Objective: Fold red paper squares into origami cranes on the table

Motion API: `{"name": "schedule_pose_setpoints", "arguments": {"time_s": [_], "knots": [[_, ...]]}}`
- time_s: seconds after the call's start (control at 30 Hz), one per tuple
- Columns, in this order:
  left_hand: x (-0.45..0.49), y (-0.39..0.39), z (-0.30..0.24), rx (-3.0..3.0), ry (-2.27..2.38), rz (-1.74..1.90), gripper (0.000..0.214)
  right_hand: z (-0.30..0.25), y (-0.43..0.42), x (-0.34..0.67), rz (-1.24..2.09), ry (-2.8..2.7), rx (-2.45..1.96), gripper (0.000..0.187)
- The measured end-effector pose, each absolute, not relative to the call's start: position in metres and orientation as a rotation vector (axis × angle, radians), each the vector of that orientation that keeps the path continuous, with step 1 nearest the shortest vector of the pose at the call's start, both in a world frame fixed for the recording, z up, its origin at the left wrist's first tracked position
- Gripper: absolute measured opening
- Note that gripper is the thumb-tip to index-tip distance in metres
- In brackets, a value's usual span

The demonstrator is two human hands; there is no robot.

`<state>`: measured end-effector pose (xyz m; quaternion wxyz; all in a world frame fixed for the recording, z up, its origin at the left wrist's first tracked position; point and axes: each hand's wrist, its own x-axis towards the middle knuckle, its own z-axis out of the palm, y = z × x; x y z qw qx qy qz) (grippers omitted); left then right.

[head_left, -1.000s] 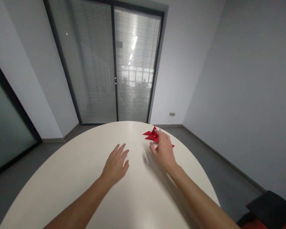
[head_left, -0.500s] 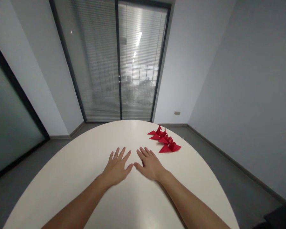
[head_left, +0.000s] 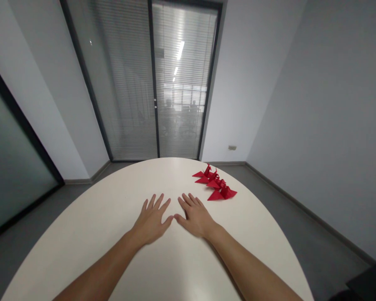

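My left hand [head_left: 151, 220] lies flat on the white round table [head_left: 97, 217], fingers spread, holding nothing. My right hand [head_left: 194, 215] lies flat beside it, fingers stretched out and empty; the two thumbs nearly touch. A row of red folded paper cranes [head_left: 215, 183] sits on the table to the far right of my right hand, a short way beyond its fingertips and apart from it.
Behind the table's far edge is a glass door with blinds [head_left: 153, 83] and grey walls. A dark glass panel [head_left: 9, 163] runs along the left. A dark object [head_left: 368, 280] shows at the bottom right corner, off the table.
My right hand has let go of the red cranes and drawn back to lie flat beside my left hand. The left hand has stayed in place.
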<state>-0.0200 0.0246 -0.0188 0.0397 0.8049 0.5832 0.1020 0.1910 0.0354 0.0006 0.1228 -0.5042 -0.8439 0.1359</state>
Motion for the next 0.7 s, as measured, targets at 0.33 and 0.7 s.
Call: {"name": "schedule_pose_setpoints", "arguments": {"time_s": [0.33,0.7], "knots": [[-0.019,0.024,-0.023,2.461,1.765,0.404,0.060,-0.007,0.036,0.193,0.337,-2.449,-1.428,0.070],[-0.017,0.023,-0.021,2.451,1.775,0.328,0.062,0.036,0.062,0.265,-0.175,-1.603,-1.423,0.022]]}}
